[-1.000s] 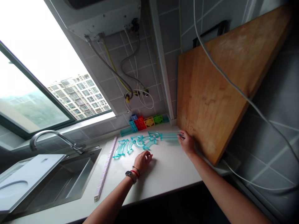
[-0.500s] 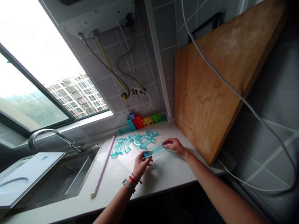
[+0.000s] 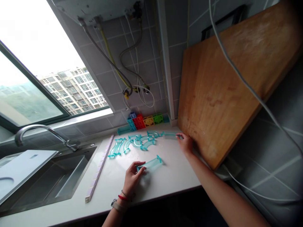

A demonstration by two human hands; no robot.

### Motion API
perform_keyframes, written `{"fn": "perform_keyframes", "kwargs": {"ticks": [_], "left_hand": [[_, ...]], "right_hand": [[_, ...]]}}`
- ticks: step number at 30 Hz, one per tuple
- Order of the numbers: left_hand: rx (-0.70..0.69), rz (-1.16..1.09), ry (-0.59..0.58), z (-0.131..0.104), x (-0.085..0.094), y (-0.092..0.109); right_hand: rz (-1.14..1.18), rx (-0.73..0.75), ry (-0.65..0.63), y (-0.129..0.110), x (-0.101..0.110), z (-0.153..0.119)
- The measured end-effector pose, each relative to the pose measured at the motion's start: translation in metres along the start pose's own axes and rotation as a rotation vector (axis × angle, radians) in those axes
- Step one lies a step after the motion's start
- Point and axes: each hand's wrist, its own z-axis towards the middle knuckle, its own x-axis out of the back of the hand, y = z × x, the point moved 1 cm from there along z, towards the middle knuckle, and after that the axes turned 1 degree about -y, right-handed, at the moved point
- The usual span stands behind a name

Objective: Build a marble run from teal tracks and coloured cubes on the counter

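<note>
My left hand (image 3: pixel 134 172) pinches the near end of a straight, see-through teal track piece (image 3: pixel 152 163), holding it just above the white counter. Its far end, with a small crossbar, points right and away from me. Farther back, my right hand (image 3: pixel 185 142) grips the right end of another straight teal track piece (image 3: pixel 169 134), whose left end is close to the curved ones. Several curved teal track pieces (image 3: pixel 137 142) lie grouped on the counter, left of my right hand. Whether the right-hand piece touches the counter I cannot tell.
Blue, red, yellow and green blocks (image 3: pixel 148 121) line the wall behind. A long pale strip (image 3: pixel 99 170) lies beside the sink (image 3: pixel 71 176) with its chrome faucet (image 3: pixel 44 127). A big wooden board (image 3: pixel 220 85) leans at right, a white cable (image 3: pixel 239 75) hanging before it.
Two straight track pieces, together between my hands before, are now apart. My right hand has carried one back toward the wall; my left hand keeps the other, slightly nearer and to the left.
</note>
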Motion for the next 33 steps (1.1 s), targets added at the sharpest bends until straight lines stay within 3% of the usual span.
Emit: {"fn": "perform_keyframes", "kwargs": {"ticks": [7,15,21,28,33], "left_hand": [[-0.075,0.147,0.001,-0.004,-0.009,-0.001],[-0.193,0.333,-0.07,-0.011,-0.018,0.008],[-0.287,0.475,-0.097,-0.011,-0.02,0.011],[-0.32,0.564,-0.115,-0.012,-0.021,0.008],[-0.379,0.661,-0.066,-0.012,-0.021,0.001]], "right_hand": [[-0.148,0.103,-0.047,0.007,-0.025,0.031],[-0.195,0.153,-0.136,0.029,-0.036,0.035],[-0.203,0.218,-0.161,0.022,-0.043,0.033],[-0.186,0.198,-0.105,0.008,-0.035,0.033],[-0.136,0.176,-0.16,0.001,-0.037,0.031]]}}
